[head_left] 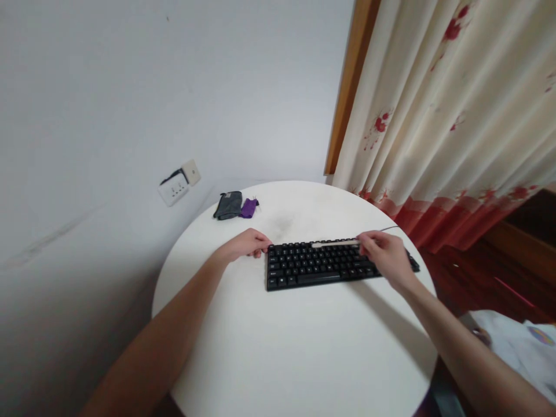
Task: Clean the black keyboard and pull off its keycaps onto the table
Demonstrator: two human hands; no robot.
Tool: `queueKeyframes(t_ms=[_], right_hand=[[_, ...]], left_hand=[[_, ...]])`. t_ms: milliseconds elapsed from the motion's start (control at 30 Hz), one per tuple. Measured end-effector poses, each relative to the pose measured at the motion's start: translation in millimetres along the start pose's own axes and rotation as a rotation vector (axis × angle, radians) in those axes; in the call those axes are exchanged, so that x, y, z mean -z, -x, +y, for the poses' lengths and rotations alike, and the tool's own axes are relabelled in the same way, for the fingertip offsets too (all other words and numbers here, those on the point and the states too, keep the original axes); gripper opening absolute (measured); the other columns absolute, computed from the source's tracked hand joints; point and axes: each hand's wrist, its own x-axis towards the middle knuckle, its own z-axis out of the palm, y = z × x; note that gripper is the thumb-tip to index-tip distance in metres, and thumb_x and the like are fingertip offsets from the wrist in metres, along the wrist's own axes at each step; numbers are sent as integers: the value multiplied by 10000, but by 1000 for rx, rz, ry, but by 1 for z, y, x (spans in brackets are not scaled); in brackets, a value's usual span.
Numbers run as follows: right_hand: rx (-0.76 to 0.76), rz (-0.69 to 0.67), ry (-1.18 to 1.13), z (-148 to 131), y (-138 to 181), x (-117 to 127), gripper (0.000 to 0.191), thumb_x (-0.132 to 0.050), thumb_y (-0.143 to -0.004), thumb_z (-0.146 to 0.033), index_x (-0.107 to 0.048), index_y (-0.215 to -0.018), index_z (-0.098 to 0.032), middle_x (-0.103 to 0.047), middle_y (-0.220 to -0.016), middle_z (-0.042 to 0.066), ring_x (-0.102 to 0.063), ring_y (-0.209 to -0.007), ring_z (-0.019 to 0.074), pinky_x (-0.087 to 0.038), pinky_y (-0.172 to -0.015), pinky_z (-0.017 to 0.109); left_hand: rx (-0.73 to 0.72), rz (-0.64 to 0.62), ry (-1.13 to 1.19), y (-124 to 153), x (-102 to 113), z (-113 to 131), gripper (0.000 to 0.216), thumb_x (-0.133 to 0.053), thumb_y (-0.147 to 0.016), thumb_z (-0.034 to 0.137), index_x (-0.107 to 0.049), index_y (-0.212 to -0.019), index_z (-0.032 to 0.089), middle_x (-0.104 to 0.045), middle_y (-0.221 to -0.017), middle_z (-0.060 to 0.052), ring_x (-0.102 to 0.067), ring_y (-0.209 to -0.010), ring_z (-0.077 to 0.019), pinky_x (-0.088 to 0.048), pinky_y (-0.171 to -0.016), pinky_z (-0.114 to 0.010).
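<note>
A black keyboard (pixel 321 265) lies on the round white table (pixel 304 341), its long side turned towards me. My left hand (pixel 247 244) is closed at the keyboard's far left corner, with thumb and fingers pinching the edge. Over the right part of the keys, my right hand (pixel 386 253) grips a slim pale stick (pixel 334 244) with a slightly thicker tip. The stick points left along the upper rows of keys, its tip at the top row. Whether the tip touches the keys I cannot tell. My right hand and wrist hide some keys on the right.
At the table's far left edge lie a folded dark grey cloth (pixel 229 205) and a small purple cloth item (pixel 249 208). A thin cable (pixel 390 227) runs off the right edge. The wall has a socket (pixel 174 189); a curtain (pixel 417 127) hangs at right.
</note>
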Motion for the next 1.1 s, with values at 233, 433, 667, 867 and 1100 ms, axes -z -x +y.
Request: queueKeyframes(t_ms=[233, 433, 667, 867, 1100], right_hand=[[33, -384, -120, -27, 27, -94, 281, -564, -862, -438, -671, -719, -222, -639, -576, 16, -541, -507, 161, -387, -490, 279], [9, -418, -92, -18, 37, -110, 299, -562, -862, -430, -639, -672, -212, -582, -538, 5, -532, -504, 165, -389, -496, 282], [-25, -372, -27, -10, 35, -97, 367, -557, -856, -429, -559, -580, -187, -523, -495, -3, -467, -482, 132, -341, -483, 260], [-87, -368, -1, -12, 35, -90, 324, -555, -836, -408, -646, -664, -149, -532, -481, -1, -448, -459, 117, -315, -462, 249], [-127, -331, 51, -11, 30, -79, 295, -551, -810, -380, -695, -756, -128, -518, -468, -5, -442, -427, 110, -294, -424, 239]], left_hand=[[9, -3, 20, -1, -1, -1, 359, -662, -690, 435, -737, -844, 119, -695, -782, -79, -547, -546, -121, -293, -484, -242], [13, -13, 45, 0, -4, 0, 368, -665, -701, 419, -740, -862, 97, -691, -763, -85, -536, -535, -114, -300, -483, -240], [6, -11, 44, -1, -4, -4, 339, -667, -730, 413, -747, -864, 112, -698, -773, -76, -539, -543, -105, -307, -479, -223], [-7, -15, 39, -2, -3, -7, 334, -662, -741, 417, -748, -867, 120, -703, -784, -72, -546, -545, -100, -316, -478, -216], [2, -9, 29, -2, -1, -7, 291, -653, -745, 379, -745, -862, 129, -703, -797, -65, -558, -553, -101, -330, -488, -219]])
